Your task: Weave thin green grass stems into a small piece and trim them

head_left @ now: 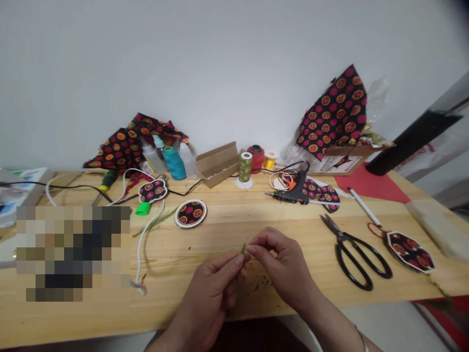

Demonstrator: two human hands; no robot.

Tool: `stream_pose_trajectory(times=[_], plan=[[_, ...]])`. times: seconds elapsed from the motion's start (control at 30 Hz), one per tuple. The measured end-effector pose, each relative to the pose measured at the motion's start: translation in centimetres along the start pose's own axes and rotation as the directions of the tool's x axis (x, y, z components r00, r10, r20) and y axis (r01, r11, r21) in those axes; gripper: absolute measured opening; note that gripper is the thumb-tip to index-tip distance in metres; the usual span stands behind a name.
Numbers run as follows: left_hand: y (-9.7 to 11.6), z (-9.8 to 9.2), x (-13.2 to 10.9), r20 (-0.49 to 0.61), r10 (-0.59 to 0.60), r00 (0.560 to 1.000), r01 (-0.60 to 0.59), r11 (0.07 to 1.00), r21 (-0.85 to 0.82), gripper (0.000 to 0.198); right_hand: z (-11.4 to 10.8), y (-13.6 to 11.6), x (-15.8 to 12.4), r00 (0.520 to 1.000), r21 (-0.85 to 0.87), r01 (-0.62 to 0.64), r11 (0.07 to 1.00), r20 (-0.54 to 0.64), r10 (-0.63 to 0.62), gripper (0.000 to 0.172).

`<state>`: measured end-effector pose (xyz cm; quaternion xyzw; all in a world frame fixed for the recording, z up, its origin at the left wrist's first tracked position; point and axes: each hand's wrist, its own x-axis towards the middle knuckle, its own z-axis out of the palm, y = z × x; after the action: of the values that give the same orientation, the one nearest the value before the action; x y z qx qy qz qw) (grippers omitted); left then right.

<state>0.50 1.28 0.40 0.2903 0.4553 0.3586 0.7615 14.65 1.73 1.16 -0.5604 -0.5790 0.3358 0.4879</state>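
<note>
Close to the table's front edge, my left hand (pixel 220 281) pinches a small olive-green piece (pixel 244 248) that looks like thread between thumb and forefinger. My right hand (pixel 280 259) is closed at the same piece, its thumb and fingertips touching it from the right. Most of the piece is hidden by the fingers. Beyond the hands stands a spool of olive-green thread (pixel 245 167). A round pendant with patterned fabric (pixel 191 213) lies to the far left of them. Black-handled scissors (pixel 351 249) lie to the right, blades pointing away.
A glue gun (pixel 298 190), a white pen (pixel 366 208) and an octagonal fabric piece (pixel 411 252) lie on the right. At the back stand a teal thread cone (pixel 174 163), an open cardboard box (pixel 218 164) and patterned cloth (pixel 335 112). A white cable (pixel 148 230) crosses the left side.
</note>
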Motion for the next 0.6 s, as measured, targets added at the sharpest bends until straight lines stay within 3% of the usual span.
stream_pose_trajectory(times=[0.2,0.33,0.47,0.6], plan=[[-0.1,-0.1,0.0,0.022,0.001,1.000,-0.002,0.999,0.046,0.029,0.1,0.0,0.3,1.000,0.010,-0.028,1.000,0.001,0.028,0.012],[-0.1,-0.1,0.0,0.030,0.004,1.000,-0.005,0.999,0.036,0.028,0.0,0.2,0.3,0.984,0.171,-0.178,0.969,0.043,0.173,0.012],[-0.1,-0.2,0.0,0.037,0.010,0.999,-0.011,1.000,0.027,0.028,-0.3,1.0,0.1,0.893,0.343,-0.441,0.829,0.258,0.369,0.019],[-0.2,-0.3,-0.1,0.034,0.021,0.999,-0.024,0.996,0.083,0.029,-0.3,2.1,-0.2,0.783,0.434,-0.612,0.661,0.448,0.432,0.027]])
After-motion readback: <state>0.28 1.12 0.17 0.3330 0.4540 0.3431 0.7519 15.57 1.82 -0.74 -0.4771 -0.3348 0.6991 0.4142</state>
